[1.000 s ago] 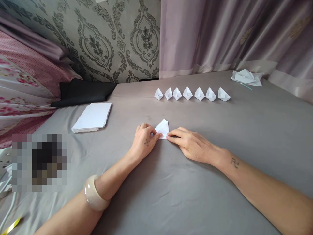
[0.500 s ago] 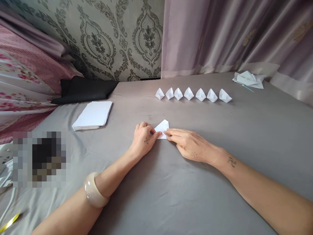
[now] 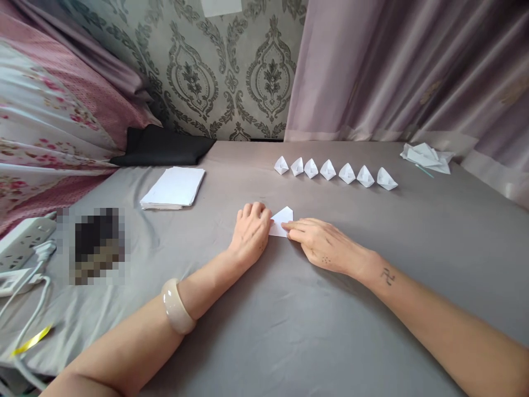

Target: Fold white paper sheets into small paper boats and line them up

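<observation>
A small folded piece of white paper, with a slanted upper edge, lies on the grey cloth between my hands. My left hand is closed at the paper's left edge, its fingers curled and its thumb hidden; a pale bangle circles that wrist. From the right, my right hand reaches in with fingers stretched, the fingertips resting on the paper's lower right part. Beyond the hands stands a row of several folded white paper boats.
A stack of white paper lies at the left, with black cloth behind it. Loose white papers sit at the back right. Power strips with cables and a yellow strip are at the left edge. One patch is blurred out.
My left hand has turned so its knuckles face up, and its thumb no longer shows on the paper. The right fingers stay on the paper. The camera view has shifted left and slightly up.
</observation>
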Available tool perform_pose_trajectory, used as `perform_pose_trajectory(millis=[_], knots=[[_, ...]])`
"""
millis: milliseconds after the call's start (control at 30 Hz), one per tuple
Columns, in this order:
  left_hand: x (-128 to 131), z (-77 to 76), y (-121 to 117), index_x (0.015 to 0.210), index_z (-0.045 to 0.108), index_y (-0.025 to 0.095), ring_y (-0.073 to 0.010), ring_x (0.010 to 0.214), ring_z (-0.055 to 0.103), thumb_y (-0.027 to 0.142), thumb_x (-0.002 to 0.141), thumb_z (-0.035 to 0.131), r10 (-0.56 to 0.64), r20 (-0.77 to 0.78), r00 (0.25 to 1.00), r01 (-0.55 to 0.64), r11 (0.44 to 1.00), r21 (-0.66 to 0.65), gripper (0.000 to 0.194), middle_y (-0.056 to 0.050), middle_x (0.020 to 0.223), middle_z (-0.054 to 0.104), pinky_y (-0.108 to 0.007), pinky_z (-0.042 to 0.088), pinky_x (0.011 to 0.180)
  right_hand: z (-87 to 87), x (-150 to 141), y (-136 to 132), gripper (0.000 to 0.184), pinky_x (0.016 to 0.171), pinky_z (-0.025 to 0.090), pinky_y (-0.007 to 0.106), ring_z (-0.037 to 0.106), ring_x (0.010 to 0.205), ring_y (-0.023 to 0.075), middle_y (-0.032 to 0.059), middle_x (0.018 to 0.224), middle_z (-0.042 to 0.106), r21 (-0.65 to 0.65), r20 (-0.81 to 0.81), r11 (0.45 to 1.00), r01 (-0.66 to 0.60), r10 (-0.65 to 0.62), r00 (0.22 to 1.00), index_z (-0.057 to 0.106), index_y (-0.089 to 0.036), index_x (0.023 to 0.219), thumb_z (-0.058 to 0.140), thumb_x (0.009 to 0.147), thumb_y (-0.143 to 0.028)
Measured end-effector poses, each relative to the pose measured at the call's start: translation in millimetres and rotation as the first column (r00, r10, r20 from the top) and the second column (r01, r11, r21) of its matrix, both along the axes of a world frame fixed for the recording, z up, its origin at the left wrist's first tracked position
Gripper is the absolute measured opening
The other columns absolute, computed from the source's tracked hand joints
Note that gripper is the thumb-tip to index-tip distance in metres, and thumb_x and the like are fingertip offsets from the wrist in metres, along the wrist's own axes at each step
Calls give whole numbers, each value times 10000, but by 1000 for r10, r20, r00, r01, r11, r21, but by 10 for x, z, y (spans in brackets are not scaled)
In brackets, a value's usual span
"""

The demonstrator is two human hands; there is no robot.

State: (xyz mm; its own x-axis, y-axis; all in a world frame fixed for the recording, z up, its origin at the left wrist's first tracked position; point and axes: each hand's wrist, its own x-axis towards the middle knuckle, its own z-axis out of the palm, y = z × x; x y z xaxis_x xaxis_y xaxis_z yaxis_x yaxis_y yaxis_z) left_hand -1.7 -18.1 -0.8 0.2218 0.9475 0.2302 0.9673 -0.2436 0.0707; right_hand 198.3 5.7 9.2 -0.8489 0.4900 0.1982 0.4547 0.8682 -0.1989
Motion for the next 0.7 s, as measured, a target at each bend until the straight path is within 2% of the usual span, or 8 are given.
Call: perform_pose_trajectory(millis=[100,167,200,267,367,567,700], knots=[[129,59,-248,1055,595,137,-275,1045,532,153,920,398,-153,-76,985,155,987,30,239,-127,1168,602,-397,431,845,-34,8,4,440,986,474,423,572,1170,231,75,1296,605,-1,-25,1000,-4,4,1000,634,-179,1100,398,794,32],[242,19,-418,1137,577,78,-270,1090,558,164,934,373,-241,-111,964,245,969,21,300,-155,1171,625,-394,413,929,-55,20,8,463,1024,452,418,559,1196,220,90,1301,602,-1,-38,1000,-10,9,999,608,-158,1173,388,807,21],[294,-19,-485,1183,556,36,-288,1151,544,207,958,340,-251,-130,959,260,964,57,356,-185,1214,612,-414,374,997,-63,25,11,463,1039,442,414,557,1201,214,97,1303,601,-1,-39,1000,-8,8,999,598,-145,1196,381,818,12],[371,-99,-571,1237,519,-19,-321,1242,499,311,984,295,-230,-134,964,242,967,85,473,-234,1289,566,-444,303,1076,-75,33,17,459,1051,435,406,553,1208,208,101,1308,597,-1,-36,1000,1,-1,999,588,-130,1221,372,836,-4],[407,-160,-606,1287,473,-48,-342,1289,458,359,982,272,-216,-110,970,225,971,83,548,-266,1343,512,-460,267,1110,-83,35,23,467,1054,435,397,541,1222,207,93,1320,589,-4,-26,1000,10,-10,1000,580,-133,1242,376,839,-15],[383,-82,-622,1290,472,-87,-369,1282,460,351,978,251,-169,-143,975,177,983,47,581,-302,1336,496,-477,296,1098,-67,24,17,496,1048,442,411,548,1217,211,100,1312,595,-4,-23,1000,13,-13,1000,596,-130,1220,376,800,14],[360,-29,-607,1238,531,-89,-387,1254,487,374,958,330,-94,-117,989,92,996,-21,577,-321,1290,528,-486,321,1076,-52,26,15,453,1041,447,423,552,1214,212,98,1311,595,-11,-48,1000,-2,2,999,635,-159,1143,378,812,12]])
